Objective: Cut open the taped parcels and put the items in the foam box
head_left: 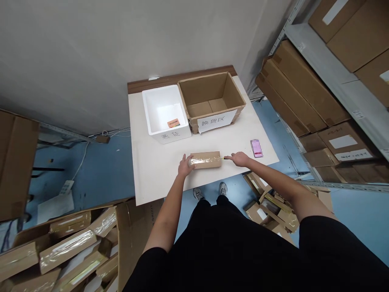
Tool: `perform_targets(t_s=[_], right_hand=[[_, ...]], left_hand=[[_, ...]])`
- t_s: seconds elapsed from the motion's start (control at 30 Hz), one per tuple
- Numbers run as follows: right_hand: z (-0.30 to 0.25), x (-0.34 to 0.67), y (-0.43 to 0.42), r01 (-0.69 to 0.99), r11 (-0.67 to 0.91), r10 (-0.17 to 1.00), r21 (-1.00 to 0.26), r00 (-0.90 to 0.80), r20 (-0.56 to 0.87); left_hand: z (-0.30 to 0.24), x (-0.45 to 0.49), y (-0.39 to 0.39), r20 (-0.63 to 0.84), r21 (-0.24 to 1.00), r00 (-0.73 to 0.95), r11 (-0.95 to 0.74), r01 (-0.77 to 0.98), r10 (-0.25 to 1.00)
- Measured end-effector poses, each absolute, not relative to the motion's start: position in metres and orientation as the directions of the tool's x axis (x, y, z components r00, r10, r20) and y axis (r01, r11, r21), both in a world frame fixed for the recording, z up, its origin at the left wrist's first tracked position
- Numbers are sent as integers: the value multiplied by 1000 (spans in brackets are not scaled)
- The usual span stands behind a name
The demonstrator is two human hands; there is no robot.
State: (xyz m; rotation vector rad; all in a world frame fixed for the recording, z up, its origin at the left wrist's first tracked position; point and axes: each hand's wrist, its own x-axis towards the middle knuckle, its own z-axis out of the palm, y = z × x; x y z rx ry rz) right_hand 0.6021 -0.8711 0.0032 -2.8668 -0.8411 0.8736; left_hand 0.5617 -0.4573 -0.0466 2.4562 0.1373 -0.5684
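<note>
A small flat brown parcel (206,159) wrapped in clear tape lies on the white table (152,170). My left hand (186,164) rests against its left end, fingers curled around it. My right hand (239,158) is closed around a thin tool with a yellow tip (225,158), whose point meets the parcel's right end. Behind the parcel stand a white foam box (165,110) with a small orange item (173,123) inside and an open cardboard box (211,99) with a paper label.
A pink and purple pack (257,148) lies at the table's right. Metal shelves with cartons (319,97) stand on the right. A big carton of taped parcels (67,247) sits at lower left. Torn cardboard (270,207) litters the blue floor.
</note>
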Motion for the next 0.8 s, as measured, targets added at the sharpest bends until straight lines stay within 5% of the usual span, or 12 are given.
perform_targets(t_s=[0.1, 0.27, 0.5, 0.8], right_hand=[[2, 593, -892, 413, -885, 463, -214, 745, -479], [-14, 572, -884, 209, -883, 393, -420, 819, -419], [-42, 556, -844, -34, -861, 225, -508, 869, -440], [-55, 555, -863, 22, -816, 317, -578, 853, -414]], left_hand=[[-36, 566, -473, -368, 445, 928, -887, 123, -56], [-30, 572, -539, -347, 463, 836, -853, -242, -426], [-47, 559, -597, -339, 455, 901, -885, -95, -271], [-50, 559, -599, -372, 433, 905, -901, -27, -207]])
